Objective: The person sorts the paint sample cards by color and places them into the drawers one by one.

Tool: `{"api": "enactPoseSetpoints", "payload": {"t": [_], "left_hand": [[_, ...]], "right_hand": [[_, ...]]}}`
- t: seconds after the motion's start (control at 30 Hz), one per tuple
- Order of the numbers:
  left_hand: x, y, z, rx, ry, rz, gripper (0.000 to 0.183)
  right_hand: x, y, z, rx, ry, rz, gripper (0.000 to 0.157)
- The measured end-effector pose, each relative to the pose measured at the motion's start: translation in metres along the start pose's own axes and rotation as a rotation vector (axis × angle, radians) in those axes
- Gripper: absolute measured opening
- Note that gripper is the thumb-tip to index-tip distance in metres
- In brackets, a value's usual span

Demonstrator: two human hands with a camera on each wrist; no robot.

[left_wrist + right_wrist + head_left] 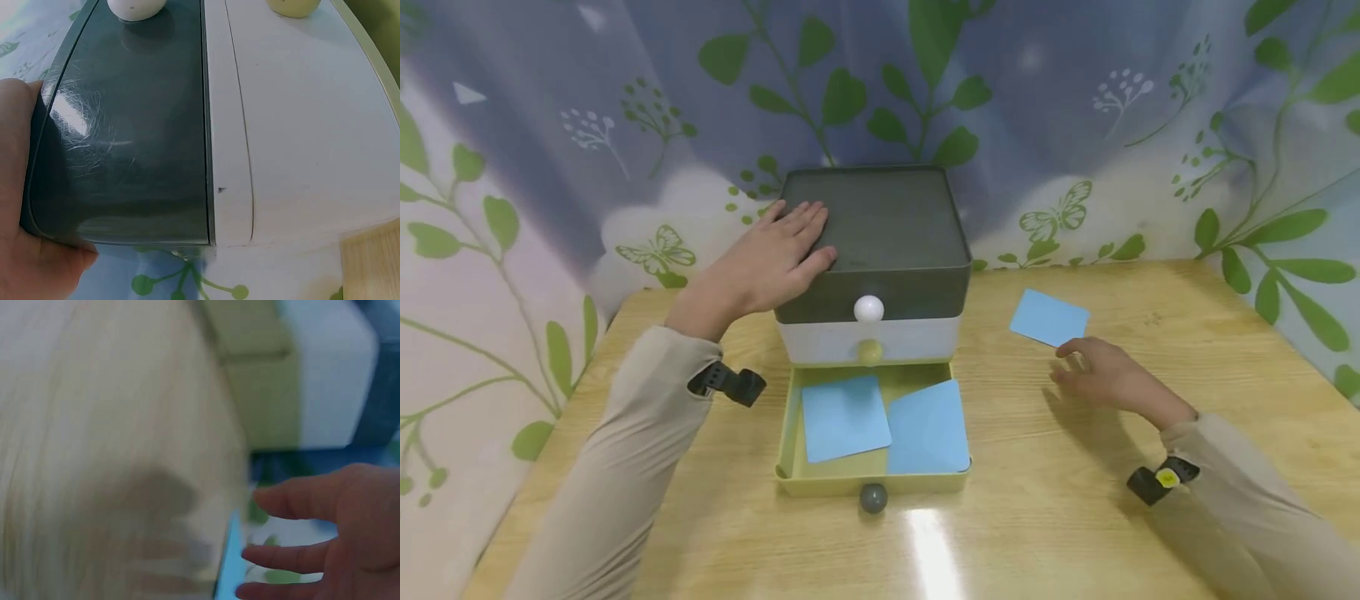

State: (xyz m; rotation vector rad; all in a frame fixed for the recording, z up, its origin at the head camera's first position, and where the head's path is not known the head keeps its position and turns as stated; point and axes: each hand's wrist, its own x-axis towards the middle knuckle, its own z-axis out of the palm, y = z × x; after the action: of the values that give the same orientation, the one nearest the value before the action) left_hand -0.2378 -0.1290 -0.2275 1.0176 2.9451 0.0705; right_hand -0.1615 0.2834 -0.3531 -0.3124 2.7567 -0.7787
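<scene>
A small stacked drawer box has a dark grey top tier (880, 217), a white middle tier (902, 337) and a yellow-green bottom drawer (917, 483) pulled out toward me. My left hand (778, 254) rests on the dark tier's top left edge, fingers extended over it. Two blue cards lie in the drawer, a left card (844, 421) and a right card (928, 433). Beyond my right hand (1105, 375) a third blue card (1047, 317) lies on the table. The right fingers are spread loosely at its near edge, holding nothing; the right wrist view is blurred.
The box stands on a light wooden table (715, 517) before a leaf-patterned curtain (880, 92). Each tier has a round knob: a white knob (868, 309), a yellow-green knob (870, 352) and a grey knob (873, 498).
</scene>
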Motion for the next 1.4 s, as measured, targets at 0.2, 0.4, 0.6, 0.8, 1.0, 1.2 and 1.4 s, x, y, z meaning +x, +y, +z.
{"api": "enactPoseSetpoints", "payload": {"t": [0.2,0.4,0.6,0.8,1.0,1.2,1.4], "left_hand": [[0.0,-0.002,0.002,-0.007,0.014,0.01,0.067],[0.0,-0.002,0.004,-0.036,0.03,0.005,0.067],[0.001,-0.002,0.006,-0.037,0.055,0.036,0.064],[0.003,-0.002,0.005,-0.043,0.067,0.045,0.063],[0.002,-0.002,0.001,-0.06,0.063,0.032,0.062],[0.002,-0.003,0.001,-0.067,0.063,0.031,0.062],[0.001,-0.002,0.003,-0.069,0.07,0.023,0.062]], "right_hand": [[0.016,0.021,0.005,-0.201,0.007,0.018,0.052],[0.018,0.028,0.01,-0.232,0.045,0.019,0.055],[0.013,0.025,0.016,-0.237,0.078,-0.009,0.045],[0.003,0.024,0.017,-0.215,0.189,0.048,0.046],[0.002,0.02,0.015,-0.182,0.162,-0.031,0.034],[-0.004,0.01,0.017,-0.152,0.092,0.024,0.031],[-0.002,0.002,0.012,-0.184,0.11,0.105,0.045]]}}
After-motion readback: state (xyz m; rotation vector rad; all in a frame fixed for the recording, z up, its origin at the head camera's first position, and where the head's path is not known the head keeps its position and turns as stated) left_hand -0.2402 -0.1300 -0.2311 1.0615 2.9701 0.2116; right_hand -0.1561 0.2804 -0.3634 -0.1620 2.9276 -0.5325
